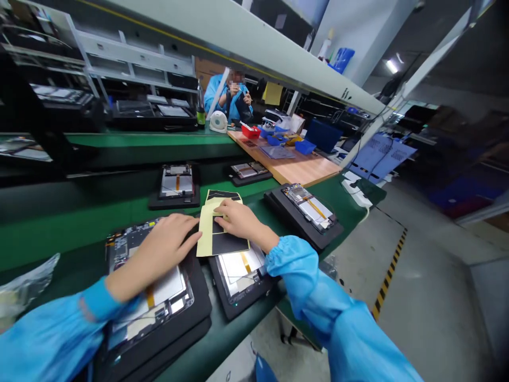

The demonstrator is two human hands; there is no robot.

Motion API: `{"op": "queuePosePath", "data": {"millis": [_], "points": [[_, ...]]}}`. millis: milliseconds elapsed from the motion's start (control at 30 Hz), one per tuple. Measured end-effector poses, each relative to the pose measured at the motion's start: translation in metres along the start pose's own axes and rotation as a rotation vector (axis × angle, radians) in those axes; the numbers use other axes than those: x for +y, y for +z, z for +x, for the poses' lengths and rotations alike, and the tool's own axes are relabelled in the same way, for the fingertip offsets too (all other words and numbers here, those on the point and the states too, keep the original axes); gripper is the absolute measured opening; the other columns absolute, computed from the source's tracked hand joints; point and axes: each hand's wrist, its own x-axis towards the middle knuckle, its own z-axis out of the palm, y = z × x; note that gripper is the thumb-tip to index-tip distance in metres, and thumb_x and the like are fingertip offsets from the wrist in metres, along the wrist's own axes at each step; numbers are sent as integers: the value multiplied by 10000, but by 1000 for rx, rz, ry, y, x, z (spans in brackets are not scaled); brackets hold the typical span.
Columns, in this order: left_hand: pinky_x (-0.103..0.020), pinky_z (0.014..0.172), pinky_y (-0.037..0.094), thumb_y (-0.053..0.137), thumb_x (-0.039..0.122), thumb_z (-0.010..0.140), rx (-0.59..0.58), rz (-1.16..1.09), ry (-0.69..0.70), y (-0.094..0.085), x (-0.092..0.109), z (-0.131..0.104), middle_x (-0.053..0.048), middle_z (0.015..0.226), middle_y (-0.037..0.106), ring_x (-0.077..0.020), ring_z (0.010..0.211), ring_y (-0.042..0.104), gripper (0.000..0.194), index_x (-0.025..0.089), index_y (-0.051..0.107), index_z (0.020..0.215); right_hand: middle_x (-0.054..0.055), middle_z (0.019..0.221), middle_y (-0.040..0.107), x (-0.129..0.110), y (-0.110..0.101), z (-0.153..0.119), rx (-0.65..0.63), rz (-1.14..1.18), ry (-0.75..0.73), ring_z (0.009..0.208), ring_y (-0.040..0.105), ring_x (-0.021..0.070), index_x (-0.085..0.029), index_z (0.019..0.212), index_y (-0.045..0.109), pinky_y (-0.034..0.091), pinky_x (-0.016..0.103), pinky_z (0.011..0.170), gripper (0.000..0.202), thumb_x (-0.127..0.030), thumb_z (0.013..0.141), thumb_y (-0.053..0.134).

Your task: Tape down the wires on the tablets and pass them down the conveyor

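A yellow backing sheet with black adhesive pieces lies over the upper part of an opened tablet in front of me. My left hand reaches across another opened tablet and holds the sheet's left edge, thumb and forefinger at the border. Over the sheet's middle is my right hand, its thumb and fingers bent together at a small black piece. Part of that piece is hidden by the fingers. Both tablets show white batteries and orange ribbon cables, and rest on black padded boards.
More opened tablets lie at the right, behind and farther back. A clear plastic bag is at the left. Beyond stands a wooden board with blue and red bins. A white power strip sits at the right edge. A co-worker sits opposite.
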Motion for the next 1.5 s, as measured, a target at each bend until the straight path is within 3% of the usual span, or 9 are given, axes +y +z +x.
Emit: {"op": "queuePosePath", "data": {"millis": [100, 233, 567, 900, 1133, 1500], "points": [[-612, 1070, 607, 557, 478, 1124, -44, 17, -113, 10, 2, 45, -206, 1282, 816, -410, 1219, 754, 523, 122, 708, 1476, 117, 1179, 761, 5, 11, 5, -15, -7, -31, 1126, 736, 265, -168, 1166, 871, 561, 339, 922, 135, -207, 1039, 846], [-566, 1102, 627, 711, 459, 1121, -74, -16, -169, 17, -3, 65, -119, 1362, 763, -306, 1231, 754, 475, 194, 655, 1511, 95, 1142, 743, 11, 19, -5, 4, 1, -32, 1096, 725, 251, -188, 1223, 859, 552, 334, 905, 157, -223, 1089, 784], [-589, 1152, 588, 719, 445, 1115, -99, -111, -148, 25, -9, 64, -114, 1366, 752, -322, 1307, 714, 405, 196, 702, 1434, 51, 1086, 775, 14, 27, -1, 40, 49, -7, 1026, 740, 215, -223, 1111, 834, 507, 286, 820, 102, -177, 1093, 745], [-594, 1172, 562, 710, 447, 1115, -96, -162, -135, 29, -15, 64, -113, 1373, 745, -323, 1309, 704, 400, 197, 701, 1428, 56, 1080, 786, 15, 28, -3, 68, 59, -38, 1035, 757, 218, -246, 1177, 875, 522, 282, 828, 156, -209, 1106, 741], [-595, 1179, 552, 706, 482, 1113, -89, -187, -139, 29, -15, 65, -114, 1372, 748, -325, 1318, 699, 413, 198, 709, 1414, 73, 1056, 802, 22, 34, -3, 73, 45, -86, 1022, 751, 231, -236, 1089, 898, 549, 303, 859, 165, -165, 1072, 750], [-606, 1187, 558, 726, 457, 1109, -103, -176, -148, 28, -16, 67, -116, 1391, 747, -329, 1333, 702, 407, 197, 710, 1421, 51, 995, 737, 21, 29, -8, 94, 97, -114, 907, 697, 220, -214, 978, 760, 510, 307, 811, 101, -144, 1026, 705]]}}
